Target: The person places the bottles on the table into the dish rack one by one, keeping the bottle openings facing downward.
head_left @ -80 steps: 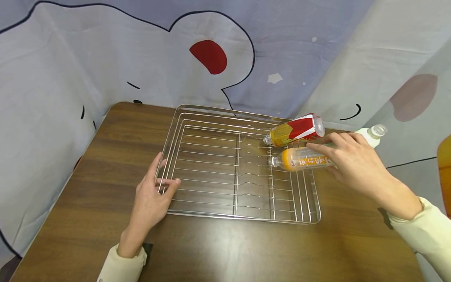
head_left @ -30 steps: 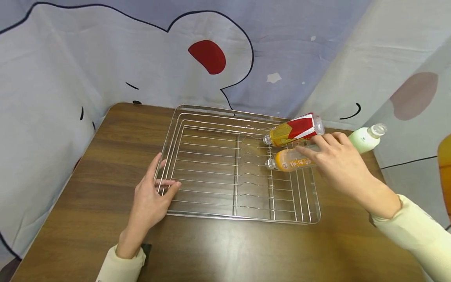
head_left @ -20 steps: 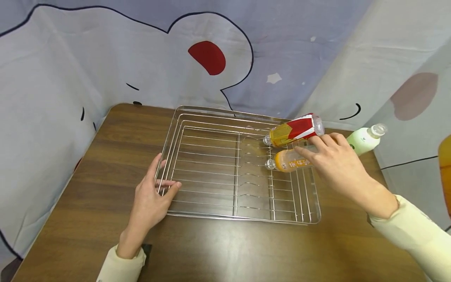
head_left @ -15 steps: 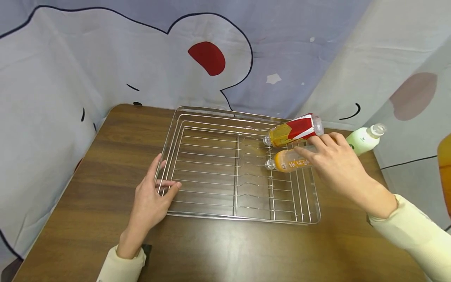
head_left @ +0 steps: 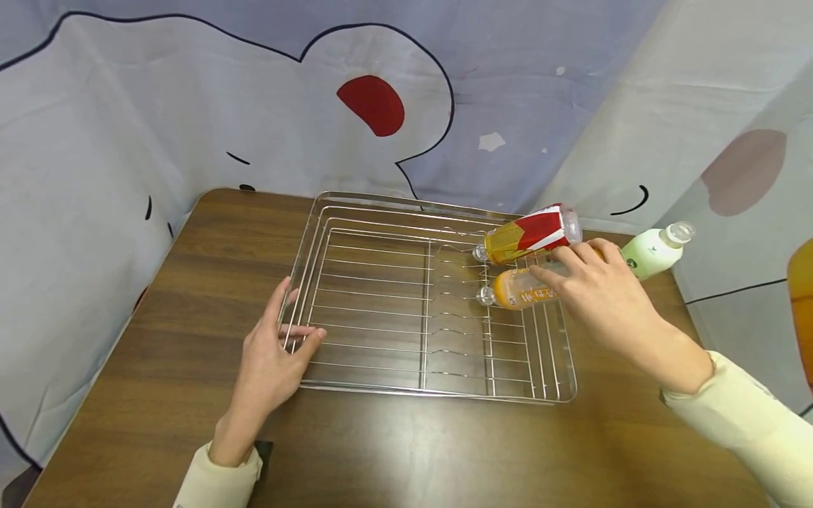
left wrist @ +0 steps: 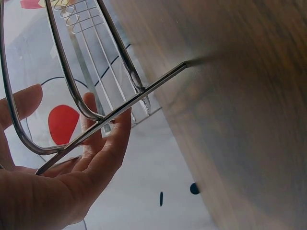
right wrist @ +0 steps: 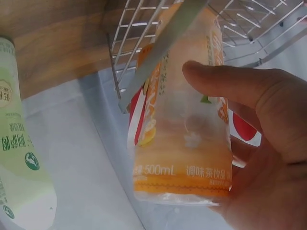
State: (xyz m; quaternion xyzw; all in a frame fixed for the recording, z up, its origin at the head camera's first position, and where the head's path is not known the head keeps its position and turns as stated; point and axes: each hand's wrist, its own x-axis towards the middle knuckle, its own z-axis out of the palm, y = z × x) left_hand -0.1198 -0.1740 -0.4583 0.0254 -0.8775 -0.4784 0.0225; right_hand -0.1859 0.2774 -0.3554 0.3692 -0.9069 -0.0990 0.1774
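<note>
Orange bottle (head_left: 524, 288): scooted further over rack (head_left: 426, 317)
Left hand (head_left: 273, 356): gripping rack end
Right hand (head_left: 600, 293): holding bottle — might roll if released early

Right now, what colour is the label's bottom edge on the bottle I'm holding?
The label's bottom edge is orange, clearest in the right wrist view.

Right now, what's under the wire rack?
The brown table shows through the wire rack. The red-and-yellow bottle and orange-labelled bottle cover patches, so I can't see what's there.
</note>
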